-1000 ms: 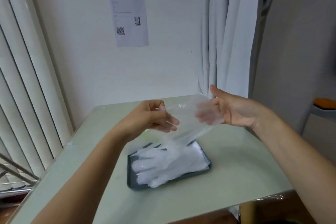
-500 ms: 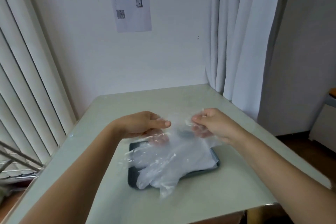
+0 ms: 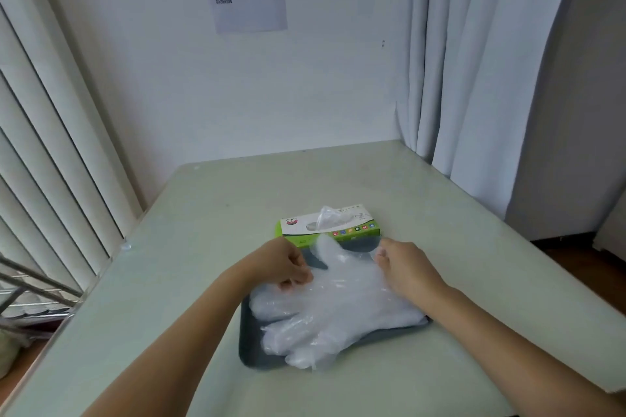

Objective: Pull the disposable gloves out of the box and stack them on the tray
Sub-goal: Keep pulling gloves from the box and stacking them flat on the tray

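A dark grey tray [image 3: 250, 354] lies on the pale green table, and a stack of clear disposable gloves [image 3: 332, 311] is spread across it, fingers pointing toward me. My left hand [image 3: 281, 264] pinches the top glove at its left cuff edge. My right hand [image 3: 403, 266] pinches the same glove at its right cuff edge, low over the tray. Just behind the tray stands the green and white glove box [image 3: 328, 228], with one clear glove poking up from its top slot.
The table [image 3: 474, 247] is bounded by a white wall at the back, vertical blinds [image 3: 50, 162] on the left and grey curtains [image 3: 474, 61] at the right rear. A metal rack [image 3: 30, 291] sits off the table's left edge.
Both hands have come down from chest height to the tray with the glove stretched between them. The glove now lies flat on the stack, and the box is in view behind it.
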### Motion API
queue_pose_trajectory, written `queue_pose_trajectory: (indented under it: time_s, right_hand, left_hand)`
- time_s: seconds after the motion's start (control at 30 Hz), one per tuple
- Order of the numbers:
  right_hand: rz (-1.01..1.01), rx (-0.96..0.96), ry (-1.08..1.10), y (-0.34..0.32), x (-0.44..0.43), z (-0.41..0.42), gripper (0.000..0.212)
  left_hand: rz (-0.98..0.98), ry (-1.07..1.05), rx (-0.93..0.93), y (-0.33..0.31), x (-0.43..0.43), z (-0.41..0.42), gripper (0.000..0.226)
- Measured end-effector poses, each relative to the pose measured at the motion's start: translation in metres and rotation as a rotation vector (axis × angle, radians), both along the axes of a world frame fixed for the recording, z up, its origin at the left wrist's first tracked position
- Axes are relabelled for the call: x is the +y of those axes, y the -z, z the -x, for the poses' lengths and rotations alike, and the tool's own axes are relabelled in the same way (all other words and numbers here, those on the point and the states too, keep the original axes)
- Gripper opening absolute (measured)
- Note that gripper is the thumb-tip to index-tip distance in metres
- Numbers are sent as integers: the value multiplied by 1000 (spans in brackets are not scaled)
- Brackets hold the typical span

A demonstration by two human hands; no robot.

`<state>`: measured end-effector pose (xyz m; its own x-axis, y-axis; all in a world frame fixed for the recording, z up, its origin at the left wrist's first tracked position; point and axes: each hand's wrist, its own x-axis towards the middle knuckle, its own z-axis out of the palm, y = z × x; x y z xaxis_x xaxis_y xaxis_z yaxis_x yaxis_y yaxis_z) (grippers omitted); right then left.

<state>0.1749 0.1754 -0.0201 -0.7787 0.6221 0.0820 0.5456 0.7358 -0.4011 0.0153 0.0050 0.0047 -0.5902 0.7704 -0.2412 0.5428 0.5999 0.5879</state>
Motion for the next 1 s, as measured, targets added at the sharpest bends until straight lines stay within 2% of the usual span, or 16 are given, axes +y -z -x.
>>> queue_pose_trajectory:
  time_s: [0.13,0.3,0.4,0.47,0.6,0.73,0.8,0.87,0.9,0.93,1.0]
  right_hand:
    - [-57,-50,-2,2,-1,3,12]
    - [-23,6,52,5,-2,3,23]
    - [-13,30,82,5,-5,1,29]
    - [-11,39,100,5,-6,0,27]
    - [-34,33,84,3,-6,1,36]
    - [-40,-9,65,2,-2,3,34]
    - [-49,-16,79,-3,-3,2,25]
    - [-122,56,68,-9,-8,-1,10]
    - [-149,124,35,-10,-13,0,18]
    - [-129,194,-17,-9,-21,2,27]
    - [143,273,-137,-3,-42,6,34]
  left_hand:
    - [85,-44,116,2,2,3,14]
    - [62,-178,500,-12,8,-17,27]
    - [-82,-37,487,-9,16,-49,34]
    - [-99,109,468,-3,21,-71,42]
    - [117,326,444,19,32,-81,58]
    - [236,344,378,37,30,-71,64]
    - [230,351,364,40,27,-70,64]
    - [223,359,366,43,25,-69,64]
    - [220,361,372,44,25,-69,64]
    - [212,361,375,44,24,-69,64]
    - [193,369,379,45,23,-69,63]
